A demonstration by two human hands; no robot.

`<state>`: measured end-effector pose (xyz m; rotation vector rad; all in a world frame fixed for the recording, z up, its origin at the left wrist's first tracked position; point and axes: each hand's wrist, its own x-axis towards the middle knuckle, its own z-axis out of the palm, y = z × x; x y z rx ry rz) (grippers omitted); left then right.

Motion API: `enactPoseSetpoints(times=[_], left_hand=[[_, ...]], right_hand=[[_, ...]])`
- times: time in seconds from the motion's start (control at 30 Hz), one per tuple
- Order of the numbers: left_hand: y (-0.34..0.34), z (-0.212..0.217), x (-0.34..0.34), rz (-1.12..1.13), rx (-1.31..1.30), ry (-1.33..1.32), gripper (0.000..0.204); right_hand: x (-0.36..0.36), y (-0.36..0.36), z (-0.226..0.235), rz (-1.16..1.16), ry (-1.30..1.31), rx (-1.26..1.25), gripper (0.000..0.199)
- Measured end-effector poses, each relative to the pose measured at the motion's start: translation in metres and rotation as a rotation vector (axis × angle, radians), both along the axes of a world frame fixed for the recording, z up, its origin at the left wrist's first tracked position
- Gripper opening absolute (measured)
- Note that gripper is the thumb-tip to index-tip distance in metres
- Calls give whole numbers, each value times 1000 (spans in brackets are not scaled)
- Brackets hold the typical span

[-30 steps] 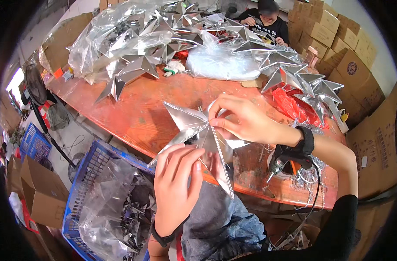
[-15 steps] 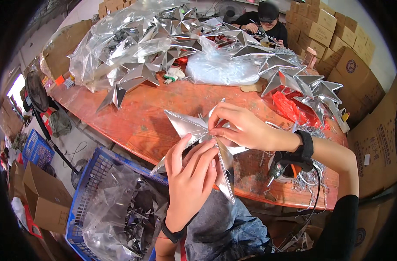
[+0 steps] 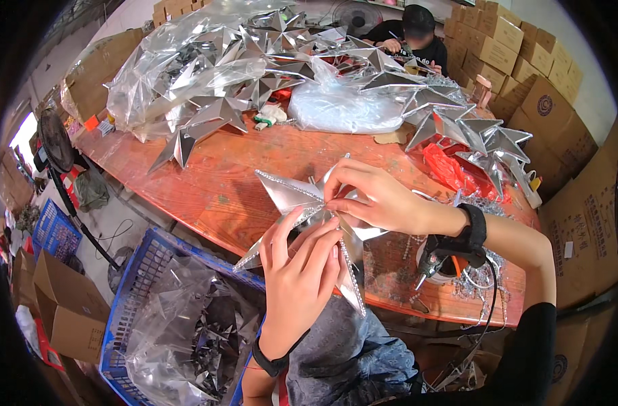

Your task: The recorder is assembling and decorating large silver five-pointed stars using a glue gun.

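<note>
A shiny silver star (image 3: pixel 282 192) with raised folded points sits at the table's near edge, with sparkling bead trim (image 3: pixel 353 287) along several of its ridges. My left hand (image 3: pixel 297 277) holds it from the near side, thumb and fingers resting over its middle. My right hand (image 3: pixel 373 196) reaches in from the right, thumb and index finger pinched together at the star's centre where the trims meet. Whatever lies between those fingertips is too small to make out. The star's middle is partly covered by both hands.
A glue gun (image 3: pixel 427 264) stands right of the star beside tangled bead strands (image 3: pixel 481 291). More silver stars (image 3: pixel 204 125) and clear plastic bags (image 3: pixel 349 105) pile up at the back. A blue crate (image 3: pixel 136 291) stands lower left. Across the table sits another person (image 3: pixel 417 40).
The left fingers have shifted very slightly on the star; the right pinch stays at its centre. The person across the table has lifted their head a little.
</note>
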<state>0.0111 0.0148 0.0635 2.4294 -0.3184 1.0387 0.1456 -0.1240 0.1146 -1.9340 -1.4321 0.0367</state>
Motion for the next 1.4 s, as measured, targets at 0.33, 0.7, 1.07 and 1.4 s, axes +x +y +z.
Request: enactPoseSetpoints(times=[0.33,0.7,1.07,1.4], left_hand=[[1,0,0,-6,-8,-8,19],[-5,2,-19,48,-122,-36,22],[-36,-63,-59,86,-539,175,48],[-85,-87,-21,9,-814,-123,64]], right_hand=[[6,2,-6,1,130,124,11],[-4,-11,33,-91,66,89,10],[-87,-139,60,-525,170,-117,4],[-64,-179,-5,-818,-250,-246,22]])
